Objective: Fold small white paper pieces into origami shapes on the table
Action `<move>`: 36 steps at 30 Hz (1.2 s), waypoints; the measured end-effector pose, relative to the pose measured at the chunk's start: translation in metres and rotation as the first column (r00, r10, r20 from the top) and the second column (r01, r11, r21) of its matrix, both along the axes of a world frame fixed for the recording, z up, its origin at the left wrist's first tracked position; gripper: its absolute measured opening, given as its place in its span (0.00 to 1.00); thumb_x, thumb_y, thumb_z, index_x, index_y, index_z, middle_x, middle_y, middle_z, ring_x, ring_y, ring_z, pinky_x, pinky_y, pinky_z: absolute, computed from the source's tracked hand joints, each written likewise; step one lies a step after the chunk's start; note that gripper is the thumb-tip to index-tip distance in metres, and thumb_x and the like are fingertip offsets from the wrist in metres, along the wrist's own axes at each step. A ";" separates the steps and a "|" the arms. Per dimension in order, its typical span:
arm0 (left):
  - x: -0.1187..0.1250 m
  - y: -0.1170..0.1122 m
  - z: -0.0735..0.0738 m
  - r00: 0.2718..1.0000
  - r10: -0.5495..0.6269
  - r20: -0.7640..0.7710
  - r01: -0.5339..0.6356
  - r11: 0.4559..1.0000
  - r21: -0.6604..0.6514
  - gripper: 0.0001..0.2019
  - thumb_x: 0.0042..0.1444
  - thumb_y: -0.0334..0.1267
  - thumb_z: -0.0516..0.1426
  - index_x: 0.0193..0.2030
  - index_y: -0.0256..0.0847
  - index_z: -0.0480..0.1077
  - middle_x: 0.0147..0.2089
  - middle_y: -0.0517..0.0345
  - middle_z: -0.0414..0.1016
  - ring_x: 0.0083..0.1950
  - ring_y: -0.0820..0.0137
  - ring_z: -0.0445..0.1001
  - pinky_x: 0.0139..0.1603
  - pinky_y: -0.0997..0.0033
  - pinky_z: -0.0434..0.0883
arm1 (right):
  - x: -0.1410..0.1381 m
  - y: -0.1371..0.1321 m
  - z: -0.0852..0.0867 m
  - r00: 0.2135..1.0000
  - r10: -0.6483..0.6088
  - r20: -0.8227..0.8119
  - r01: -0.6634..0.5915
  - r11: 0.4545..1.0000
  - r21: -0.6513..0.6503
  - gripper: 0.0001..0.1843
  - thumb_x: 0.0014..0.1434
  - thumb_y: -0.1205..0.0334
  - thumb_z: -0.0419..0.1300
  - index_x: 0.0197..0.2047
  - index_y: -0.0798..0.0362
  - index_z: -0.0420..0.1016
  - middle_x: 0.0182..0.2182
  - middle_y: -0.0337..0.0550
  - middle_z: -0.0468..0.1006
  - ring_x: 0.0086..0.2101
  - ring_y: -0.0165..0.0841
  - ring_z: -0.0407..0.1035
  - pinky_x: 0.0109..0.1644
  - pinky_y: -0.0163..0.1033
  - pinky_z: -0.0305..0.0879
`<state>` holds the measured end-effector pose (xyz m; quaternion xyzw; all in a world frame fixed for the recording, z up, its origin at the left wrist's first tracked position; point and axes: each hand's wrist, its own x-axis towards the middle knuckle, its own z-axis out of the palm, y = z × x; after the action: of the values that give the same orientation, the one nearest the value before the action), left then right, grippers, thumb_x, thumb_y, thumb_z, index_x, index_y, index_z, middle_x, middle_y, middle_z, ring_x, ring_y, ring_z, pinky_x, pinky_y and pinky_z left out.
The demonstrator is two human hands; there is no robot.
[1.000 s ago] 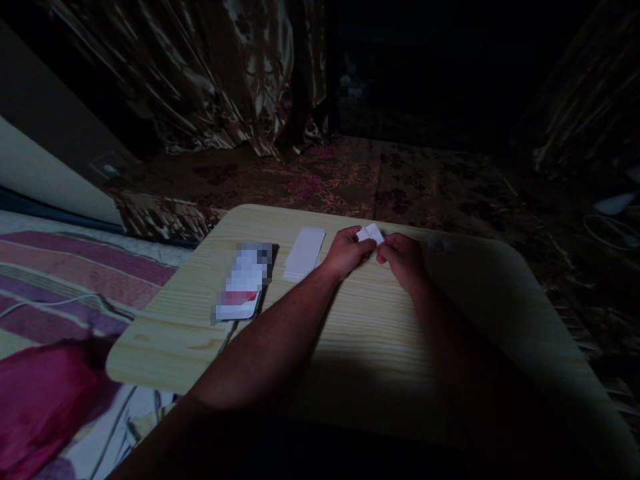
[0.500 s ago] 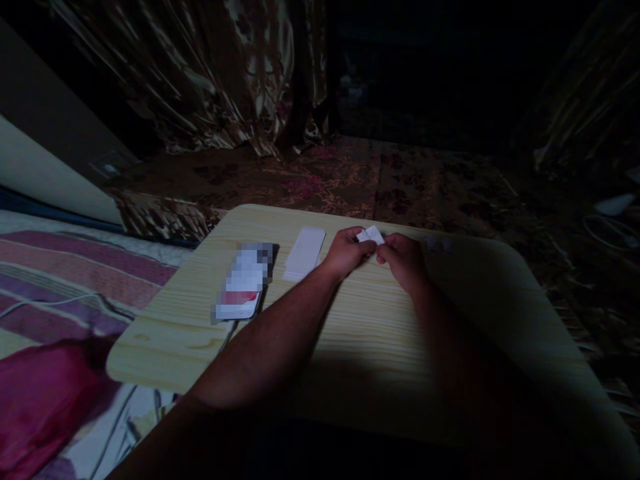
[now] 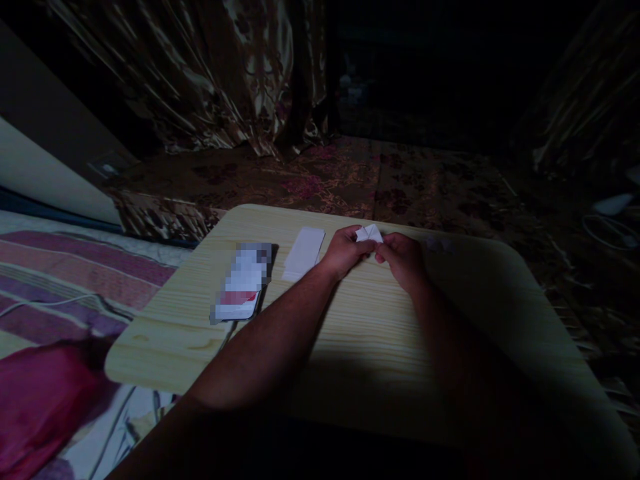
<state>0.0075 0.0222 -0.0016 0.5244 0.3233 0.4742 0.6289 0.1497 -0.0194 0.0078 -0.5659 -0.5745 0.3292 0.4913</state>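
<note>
My left hand [image 3: 345,252] and my right hand [image 3: 404,260] meet near the far edge of a light wooden table [image 3: 360,333]. Both pinch a small folded piece of white paper [image 3: 369,233], which sticks up between the fingertips. The fingers of each hand are curled closed on it. To the left of my left hand a white paper strip [image 3: 303,253] lies flat on the table.
A phone-sized flat object [image 3: 243,281], white with a red band, lies left of the strip, with a cable running off the table's near edge. A striped bedspread [image 3: 60,280] is at the left. Patterned carpet [image 3: 400,180] and shiny curtains [image 3: 200,80] lie beyond; the room is dark.
</note>
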 end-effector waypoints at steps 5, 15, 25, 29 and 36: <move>0.000 0.001 0.000 1.000 -0.001 0.018 0.002 1.000 -0.022 0.09 0.39 0.33 0.64 0.25 0.36 0.67 0.22 0.62 0.69 0.21 0.79 0.63 0.23 0.76 0.58 | 0.001 0.001 -0.001 1.000 0.019 0.023 -0.018 1.000 -0.004 0.09 0.52 0.56 0.60 0.29 0.54 0.72 0.21 0.38 0.76 0.23 0.29 0.68 0.28 0.34 0.61; 0.000 0.000 0.001 0.999 -0.008 0.053 0.010 0.999 -0.043 0.08 0.40 0.34 0.63 0.24 0.35 0.68 0.22 0.61 0.70 0.21 0.79 0.64 0.24 0.76 0.58 | 0.001 0.002 -0.002 1.000 0.019 0.003 -0.019 1.000 -0.001 0.07 0.50 0.58 0.60 0.29 0.53 0.72 0.21 0.37 0.76 0.23 0.30 0.68 0.29 0.34 0.61; 0.000 0.000 0.001 0.999 -0.028 0.035 0.030 0.998 -0.059 0.07 0.43 0.35 0.62 0.28 0.35 0.69 0.24 0.60 0.71 0.22 0.79 0.65 0.25 0.76 0.60 | -0.001 0.001 0.001 0.999 0.014 -0.034 -0.015 1.000 -0.016 0.07 0.50 0.58 0.60 0.28 0.53 0.71 0.21 0.37 0.75 0.23 0.30 0.68 0.29 0.34 0.61; 0.001 0.001 -0.001 1.000 -0.029 0.011 0.029 1.000 -0.011 0.07 0.43 0.33 0.62 0.30 0.35 0.70 0.25 0.59 0.71 0.23 0.78 0.65 0.24 0.76 0.60 | -0.003 -0.001 0.004 1.000 0.001 -0.029 -0.002 1.000 -0.030 0.06 0.50 0.59 0.59 0.28 0.53 0.71 0.20 0.37 0.75 0.23 0.29 0.68 0.28 0.34 0.60; 0.000 0.002 -0.001 0.999 -0.040 0.012 0.041 0.999 -0.014 0.05 0.43 0.33 0.61 0.28 0.35 0.70 0.23 0.60 0.70 0.23 0.78 0.65 0.24 0.76 0.59 | -0.001 0.002 -0.003 0.999 0.034 -0.031 -0.033 0.999 0.022 0.05 0.50 0.61 0.60 0.27 0.53 0.71 0.20 0.36 0.75 0.22 0.29 0.68 0.27 0.33 0.59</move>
<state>0.0079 0.0241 -0.0030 0.5235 0.3126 0.4620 0.6440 0.1487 -0.0172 0.0047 -0.5457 -0.5797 0.3399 0.5006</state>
